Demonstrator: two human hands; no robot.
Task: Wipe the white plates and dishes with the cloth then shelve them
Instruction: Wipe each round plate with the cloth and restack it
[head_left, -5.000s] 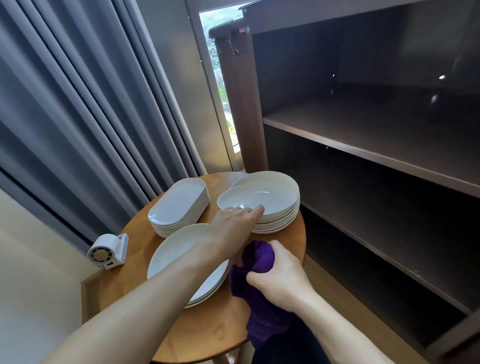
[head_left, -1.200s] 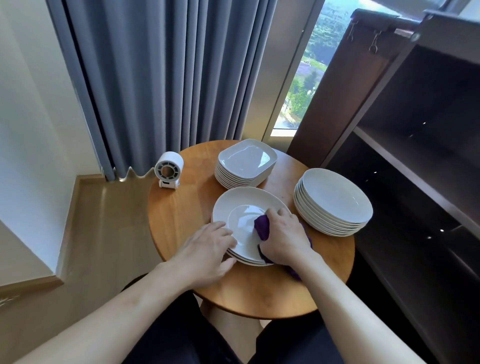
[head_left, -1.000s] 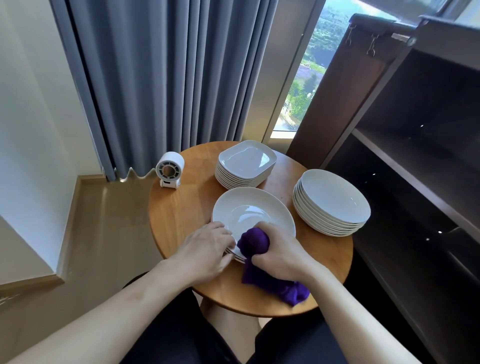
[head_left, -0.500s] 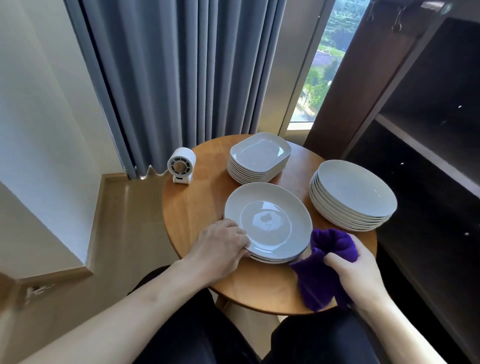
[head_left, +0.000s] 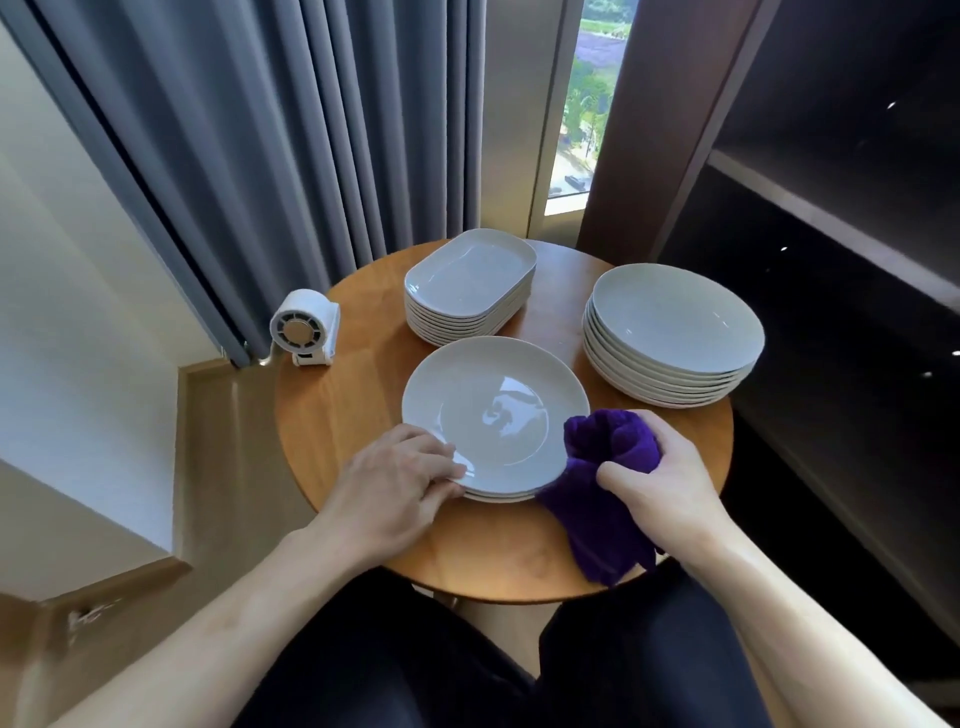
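hand-wiping under way: left hand (head_left: 395, 483) grips top plate (head_left: 493, 415) near table (head_left: 353, 415) front edge, right hand (head_left: 665, 483) bunches purple cloth (head_left: 602, 519) beside it; a careless lift could drag the stack (head_left: 498, 497) off.

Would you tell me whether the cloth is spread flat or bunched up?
Bunched up: the right hand grips the cloth in a wad, its loose end trailing on the table.

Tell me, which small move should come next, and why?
Probably lift the top plate off its stack with the left hand: its fingers grip the near rim, and the right hand holds the cloth at its right edge, off the centre.
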